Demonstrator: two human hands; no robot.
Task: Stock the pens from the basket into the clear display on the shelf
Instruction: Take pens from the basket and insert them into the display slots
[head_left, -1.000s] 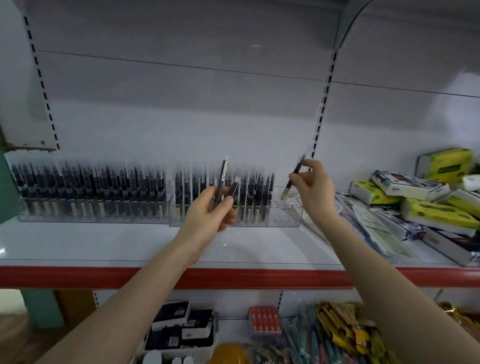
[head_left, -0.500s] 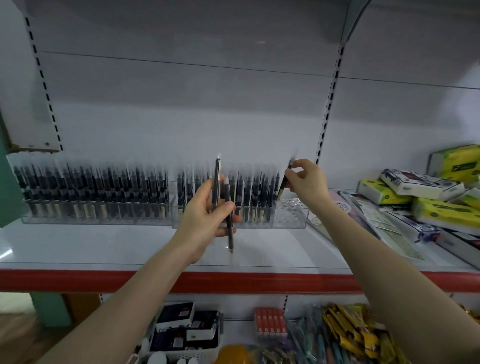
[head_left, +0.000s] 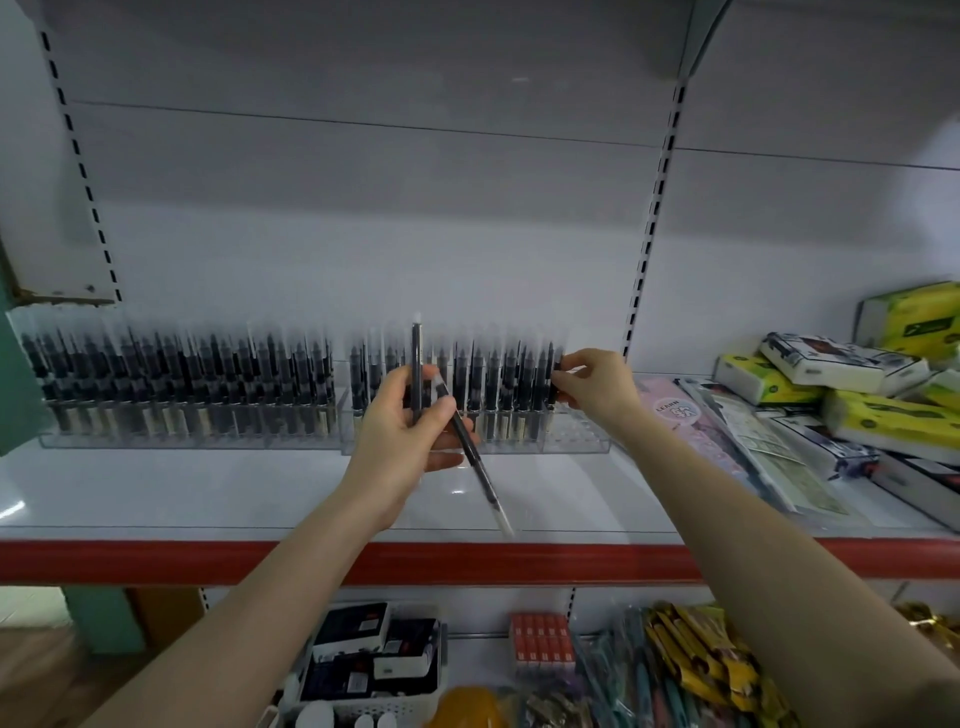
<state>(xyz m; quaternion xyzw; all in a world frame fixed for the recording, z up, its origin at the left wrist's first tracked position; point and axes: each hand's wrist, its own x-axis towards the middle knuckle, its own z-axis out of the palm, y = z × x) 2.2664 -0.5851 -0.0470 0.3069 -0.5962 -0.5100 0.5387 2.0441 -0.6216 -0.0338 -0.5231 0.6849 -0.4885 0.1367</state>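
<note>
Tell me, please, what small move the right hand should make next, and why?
Probably push the pen that the right hand pinches straight down into the clear display. It stands at the right end of the filled row, beside empty holes. The left hand holds two more pens, one upright and one slanting down.

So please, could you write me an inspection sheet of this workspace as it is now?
Surface: white shelf with red front edge.
Job's things: clear plastic pen display, right end holes empty; basket not identifiable.
Clutter: yellow tissue packs stacked right.
Hands: left hand holds two black pens, one upright, one slanting down; right hand pinches a black pen at the display's right end.
Cables: nothing seen.
Surroundings: lower shelf with white crate of boxes.
</note>
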